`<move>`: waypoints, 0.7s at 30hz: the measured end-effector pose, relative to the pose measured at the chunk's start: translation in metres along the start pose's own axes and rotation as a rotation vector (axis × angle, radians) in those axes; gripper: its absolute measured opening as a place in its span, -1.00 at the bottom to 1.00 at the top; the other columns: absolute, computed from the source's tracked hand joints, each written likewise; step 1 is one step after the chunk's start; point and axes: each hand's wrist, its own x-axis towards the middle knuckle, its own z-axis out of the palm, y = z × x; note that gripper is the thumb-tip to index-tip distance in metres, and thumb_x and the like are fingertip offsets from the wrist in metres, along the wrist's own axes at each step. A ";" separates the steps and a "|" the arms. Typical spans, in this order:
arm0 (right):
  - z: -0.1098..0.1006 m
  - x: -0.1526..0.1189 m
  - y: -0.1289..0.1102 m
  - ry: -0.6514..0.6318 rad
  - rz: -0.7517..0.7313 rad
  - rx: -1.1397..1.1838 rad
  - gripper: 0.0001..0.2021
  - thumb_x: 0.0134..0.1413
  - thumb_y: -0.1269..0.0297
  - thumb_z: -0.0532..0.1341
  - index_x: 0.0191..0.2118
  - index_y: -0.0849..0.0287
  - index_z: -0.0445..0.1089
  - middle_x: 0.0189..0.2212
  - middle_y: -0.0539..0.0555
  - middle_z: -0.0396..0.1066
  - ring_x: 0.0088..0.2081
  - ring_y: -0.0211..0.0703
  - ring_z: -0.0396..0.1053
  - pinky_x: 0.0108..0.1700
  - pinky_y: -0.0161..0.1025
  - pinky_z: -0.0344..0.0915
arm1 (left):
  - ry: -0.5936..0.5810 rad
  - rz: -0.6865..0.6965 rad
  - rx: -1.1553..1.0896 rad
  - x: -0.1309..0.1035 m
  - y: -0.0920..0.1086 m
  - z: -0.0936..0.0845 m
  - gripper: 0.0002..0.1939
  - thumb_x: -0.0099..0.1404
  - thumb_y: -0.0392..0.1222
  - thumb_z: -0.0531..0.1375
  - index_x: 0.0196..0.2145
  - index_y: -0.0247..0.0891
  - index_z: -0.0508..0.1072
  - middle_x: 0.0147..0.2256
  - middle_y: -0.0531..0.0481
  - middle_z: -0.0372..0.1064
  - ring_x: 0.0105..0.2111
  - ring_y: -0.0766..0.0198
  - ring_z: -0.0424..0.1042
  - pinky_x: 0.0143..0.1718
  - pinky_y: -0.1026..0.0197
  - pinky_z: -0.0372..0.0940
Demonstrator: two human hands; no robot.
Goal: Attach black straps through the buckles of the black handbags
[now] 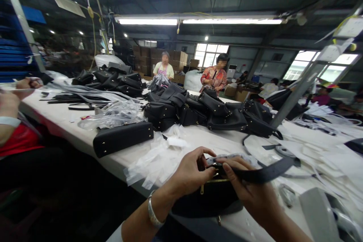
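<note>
In front of me at the table's edge rests a black handbag with a gold zipper and pull. My left hand, with a silver bangle on its wrist, is closed in a pinch at metal hardware along the bag's top edge. My right hand is closed around a black strap, whose free end sticks out to the right. Both hands meet where the strap reaches the bag's top; the exact joint there is hidden by my fingers. Some clear wrapping shows just behind the fingers.
A heap of black handbags spans the white table, and one black bag lies nearer. Thin white sheets lie left of my hands, a grey dispenser right. A metal post slants up; a co-worker's arm is at left.
</note>
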 end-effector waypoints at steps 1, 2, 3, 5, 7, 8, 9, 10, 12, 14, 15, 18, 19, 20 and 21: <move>0.003 -0.001 0.000 -0.017 -0.028 -0.020 -0.76 0.28 0.15 0.15 -0.08 -0.01 0.55 -0.20 0.11 0.52 -0.13 0.02 0.47 -0.03 -0.07 0.37 | 0.017 0.003 0.024 -0.001 -0.001 0.002 -0.65 0.16 -0.21 0.31 -0.08 -0.28 0.47 -0.50 0.16 0.22 -0.51 0.39 0.21 -0.48 0.34 0.09; 0.005 -0.001 0.000 -0.028 -0.039 -0.026 -0.76 0.28 0.17 0.15 -0.08 -0.01 0.54 -0.22 0.11 0.51 -0.15 0.01 0.48 -0.05 -0.08 0.38 | 0.037 0.007 0.034 -0.001 -0.002 0.004 -0.67 0.17 -0.21 0.30 -0.09 -0.28 0.47 -0.50 0.16 0.22 -0.50 0.39 0.21 -0.48 0.34 0.10; 0.007 0.000 0.000 -0.035 -0.033 -0.015 -0.77 0.28 0.17 0.15 -0.08 -0.01 0.54 -0.23 0.10 0.51 -0.17 -0.01 0.48 -0.06 -0.09 0.39 | 0.054 0.014 0.027 -0.002 -0.003 0.006 -0.67 0.18 -0.21 0.30 -0.08 -0.27 0.47 -0.50 0.15 0.22 -0.50 0.38 0.21 -0.47 0.34 0.10; 0.006 0.003 0.000 -0.043 0.033 0.064 -0.77 0.27 0.13 0.16 -0.11 0.01 0.55 -0.22 0.11 0.50 -0.18 -0.01 0.47 -0.08 -0.11 0.39 | 0.079 0.030 -0.034 -0.002 -0.005 0.007 -0.68 0.21 -0.21 0.28 -0.06 -0.27 0.45 -0.47 0.14 0.25 -0.48 0.38 0.24 -0.44 0.34 0.12; -0.002 0.008 0.001 -0.030 0.172 0.228 -0.75 0.23 0.06 0.20 -0.17 0.04 0.56 -0.13 0.13 0.49 -0.15 0.00 0.46 -0.13 -0.14 0.41 | 0.080 0.042 -0.108 -0.002 -0.006 0.005 -0.66 0.22 -0.20 0.28 -0.04 -0.28 0.43 -0.44 0.12 0.28 -0.44 0.37 0.27 -0.41 0.34 0.15; -0.009 0.010 0.002 -0.013 0.253 0.336 -0.74 0.19 0.03 0.22 -0.21 0.06 0.56 -0.06 0.14 0.47 -0.13 0.02 0.45 -0.17 -0.16 0.41 | 0.067 0.043 -0.135 -0.002 -0.006 0.003 -0.65 0.22 -0.19 0.29 -0.04 -0.28 0.43 -0.44 0.12 0.30 -0.44 0.37 0.28 -0.40 0.34 0.16; -0.019 0.012 0.003 0.011 0.333 0.448 -0.73 0.14 0.00 0.25 -0.25 0.08 0.55 0.01 0.15 0.44 -0.11 0.03 0.44 -0.21 -0.18 0.41 | 0.054 0.042 -0.148 -0.002 -0.005 0.001 -0.66 0.22 -0.19 0.30 -0.05 -0.28 0.44 -0.44 0.11 0.30 -0.43 0.37 0.29 -0.40 0.34 0.16; -0.030 0.014 0.005 0.038 0.402 0.557 -0.72 0.10 -0.02 0.27 -0.30 0.09 0.53 0.05 0.17 0.42 -0.13 0.03 0.44 -0.26 -0.19 0.41 | 0.047 0.037 -0.150 -0.002 -0.004 -0.001 -0.68 0.22 -0.18 0.30 -0.08 -0.29 0.45 -0.45 0.11 0.31 -0.44 0.37 0.29 -0.41 0.34 0.15; -0.055 0.015 0.007 0.072 0.475 0.723 -0.70 0.00 -0.06 0.33 -0.36 0.09 0.48 -0.02 0.22 0.45 -0.29 -0.03 0.44 -0.39 -0.20 0.36 | 0.049 0.021 -0.149 -0.002 -0.002 -0.004 -0.75 0.22 -0.17 0.30 -0.17 -0.32 0.48 -0.48 0.11 0.30 -0.46 0.38 0.27 -0.43 0.34 0.14; -0.077 0.017 0.007 0.106 0.448 0.781 -0.67 -0.15 -0.06 0.42 -0.38 0.06 0.44 -0.17 0.23 0.47 -0.47 -0.15 0.35 -0.49 -0.20 0.29 | 0.064 -0.001 -0.167 -0.001 -0.002 -0.006 -0.78 0.21 -0.16 0.32 -0.23 -0.33 0.49 -0.49 0.10 0.31 -0.47 0.38 0.28 -0.43 0.34 0.14; -0.086 0.018 0.007 0.131 0.416 0.779 -0.64 -0.24 -0.03 0.48 -0.39 0.05 0.42 -0.23 0.21 0.45 -0.50 -0.18 0.32 -0.50 -0.19 0.27 | 0.068 -0.009 -0.182 -0.001 -0.002 -0.006 -0.78 0.21 -0.15 0.32 -0.24 -0.33 0.49 -0.49 0.10 0.32 -0.47 0.38 0.28 -0.43 0.34 0.14; -0.100 0.025 0.004 0.245 0.328 0.705 -0.59 -0.45 0.11 0.58 -0.46 0.05 0.40 -0.33 0.14 0.41 -0.48 -0.17 0.33 -0.46 -0.19 0.27 | 0.071 -0.017 -0.217 0.002 -0.004 -0.005 -0.76 0.21 -0.14 0.33 -0.22 -0.33 0.50 -0.47 0.09 0.36 -0.46 0.37 0.32 -0.41 0.33 0.17; -0.102 0.027 0.003 0.278 0.301 0.677 -0.60 -0.47 0.12 0.59 -0.48 0.05 0.41 -0.36 0.13 0.40 -0.47 -0.16 0.34 -0.45 -0.19 0.26 | 0.070 -0.014 -0.223 0.002 -0.005 -0.005 -0.75 0.21 -0.13 0.33 -0.21 -0.33 0.50 -0.47 0.08 0.37 -0.45 0.36 0.33 -0.40 0.33 0.19; -0.104 0.030 0.003 0.302 0.267 0.648 -0.62 -0.45 0.10 0.59 -0.50 0.06 0.43 -0.39 0.12 0.39 -0.46 -0.16 0.33 -0.45 -0.19 0.25 | 0.064 -0.009 -0.229 0.002 -0.006 -0.006 -0.75 0.22 -0.12 0.34 -0.21 -0.33 0.51 -0.44 0.06 0.40 -0.43 0.35 0.36 -0.38 0.33 0.21; -0.105 0.032 0.003 0.321 0.226 0.615 -0.64 -0.40 0.05 0.57 -0.49 0.06 0.46 -0.42 0.11 0.38 -0.46 -0.16 0.32 -0.45 -0.18 0.23 | 0.050 -0.002 -0.236 0.001 -0.007 -0.007 -0.75 0.21 -0.13 0.35 -0.20 -0.32 0.52 -0.41 0.04 0.43 -0.40 0.33 0.39 -0.35 0.32 0.23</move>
